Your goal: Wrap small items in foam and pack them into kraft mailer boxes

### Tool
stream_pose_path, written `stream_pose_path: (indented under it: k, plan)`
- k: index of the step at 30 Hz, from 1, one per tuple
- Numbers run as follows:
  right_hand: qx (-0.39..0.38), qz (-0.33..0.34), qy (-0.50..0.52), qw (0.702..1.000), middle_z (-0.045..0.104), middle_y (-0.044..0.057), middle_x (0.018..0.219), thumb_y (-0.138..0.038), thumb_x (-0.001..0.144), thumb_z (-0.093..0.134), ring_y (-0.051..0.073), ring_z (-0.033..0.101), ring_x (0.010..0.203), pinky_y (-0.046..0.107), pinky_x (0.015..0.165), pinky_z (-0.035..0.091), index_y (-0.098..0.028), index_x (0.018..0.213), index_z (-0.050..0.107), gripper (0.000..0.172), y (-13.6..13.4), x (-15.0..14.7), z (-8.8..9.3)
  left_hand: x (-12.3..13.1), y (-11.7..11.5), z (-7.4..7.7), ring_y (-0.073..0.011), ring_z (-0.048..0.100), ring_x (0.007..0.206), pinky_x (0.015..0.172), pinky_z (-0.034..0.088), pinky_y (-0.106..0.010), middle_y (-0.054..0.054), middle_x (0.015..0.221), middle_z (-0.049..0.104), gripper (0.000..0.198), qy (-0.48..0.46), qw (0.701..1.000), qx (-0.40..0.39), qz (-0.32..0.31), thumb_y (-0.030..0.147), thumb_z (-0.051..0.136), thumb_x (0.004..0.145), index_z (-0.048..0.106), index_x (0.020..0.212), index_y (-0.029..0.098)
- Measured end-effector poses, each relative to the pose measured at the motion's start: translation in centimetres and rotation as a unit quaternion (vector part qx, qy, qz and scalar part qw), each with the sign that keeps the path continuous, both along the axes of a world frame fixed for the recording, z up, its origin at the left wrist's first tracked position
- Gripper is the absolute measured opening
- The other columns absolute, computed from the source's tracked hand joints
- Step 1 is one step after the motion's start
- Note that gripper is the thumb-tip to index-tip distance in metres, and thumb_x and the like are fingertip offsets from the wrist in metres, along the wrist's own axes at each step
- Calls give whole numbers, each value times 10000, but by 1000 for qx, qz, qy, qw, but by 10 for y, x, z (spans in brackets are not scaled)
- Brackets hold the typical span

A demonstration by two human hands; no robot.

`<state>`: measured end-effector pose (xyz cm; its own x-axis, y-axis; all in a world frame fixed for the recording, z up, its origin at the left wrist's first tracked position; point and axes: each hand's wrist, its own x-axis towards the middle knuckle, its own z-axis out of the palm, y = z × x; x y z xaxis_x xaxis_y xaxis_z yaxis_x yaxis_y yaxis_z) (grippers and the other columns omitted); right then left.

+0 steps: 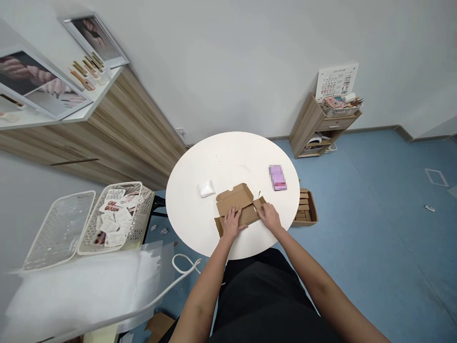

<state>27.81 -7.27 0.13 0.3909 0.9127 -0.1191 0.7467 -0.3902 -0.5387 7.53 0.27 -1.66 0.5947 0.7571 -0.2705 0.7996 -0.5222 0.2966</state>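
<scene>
A flat-lying brown cardboard mailer box [235, 202] sits unfolded at the near edge of the round white table [228, 159], its lid standing towards the far side. My left hand [232, 223] presses down on the box's near panel. My right hand [269, 216] grips a side flap of the same box. To the left of the box lies a small white packet [206, 189]. Farther right, a pink box [277, 177] lies on the tabletop, its surface blurred.
An open carton of small brown boxes [305, 207] stands on the blue floor beyond the table's right edge. On the left are a white basket of printed cards [117, 216], a clear perforated tray [60, 231] and a white sheet [82, 290]. A wood-faced cabinet [117, 128] stands behind them.
</scene>
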Motion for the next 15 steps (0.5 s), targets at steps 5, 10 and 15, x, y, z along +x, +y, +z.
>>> stream_pose_path:
  k: [5,10,15]
  plan:
    - [-27,-160,112,980,654,118,1035,-435,958,319,236,584,965,324,810,443,-174,996,619,399,1,30,0,1,-2,-3,-309,180,1474,1167,226,-483,-149,1600,194,873,-5,1000,0,3,561,643,815,242,1525,249]
    - [-135,-172,291,931,711,106,935,-467,979,188,196,654,819,262,653,460,-149,953,669,577,11,23,-2,2,-6,-8,-327,130,1481,1168,208,-524,-158,1606,162,946,-18,1000,-8,7,568,670,783,191,1535,251]
    - [-136,-81,230,960,723,55,942,-495,913,435,188,651,880,240,679,441,-192,901,693,398,17,-2,2,5,-6,-8,-329,109,1484,1175,177,-530,-158,1613,127,970,-9,1000,-16,14,554,688,772,176,1536,246]
